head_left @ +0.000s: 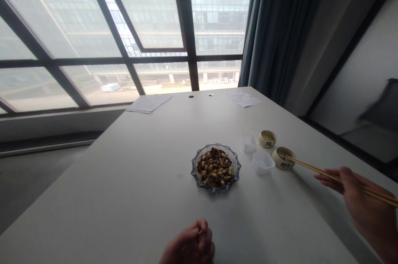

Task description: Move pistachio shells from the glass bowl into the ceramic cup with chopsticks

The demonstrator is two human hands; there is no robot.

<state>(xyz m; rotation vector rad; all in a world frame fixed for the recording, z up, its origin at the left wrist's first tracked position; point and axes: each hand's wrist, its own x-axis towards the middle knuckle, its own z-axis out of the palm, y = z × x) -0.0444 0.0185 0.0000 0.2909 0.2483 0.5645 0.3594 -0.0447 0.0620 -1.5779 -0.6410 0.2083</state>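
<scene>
My right hand (363,197) grips a pair of wooden chopsticks (311,167). Their tips reach into a small cream ceramic cup (283,163) with a dark character on its side; whether they pinch anything there is too small to tell. My left hand (191,244) rests near the front of the table, fingers curled in, with nothing visible in them. Beyond it stands a scalloped glass bowl (238,170) holding a mix of pistachios (214,166) and darker seeds or nuts.
Beside the cup are two clear plastic containers (263,163) and a second cream cup (267,139). Paper sheets (149,103) lie at the table's far left, more paper (245,99) at the far right. Windows (155,11) and a dark curtain (273,27) border the white table (130,181).
</scene>
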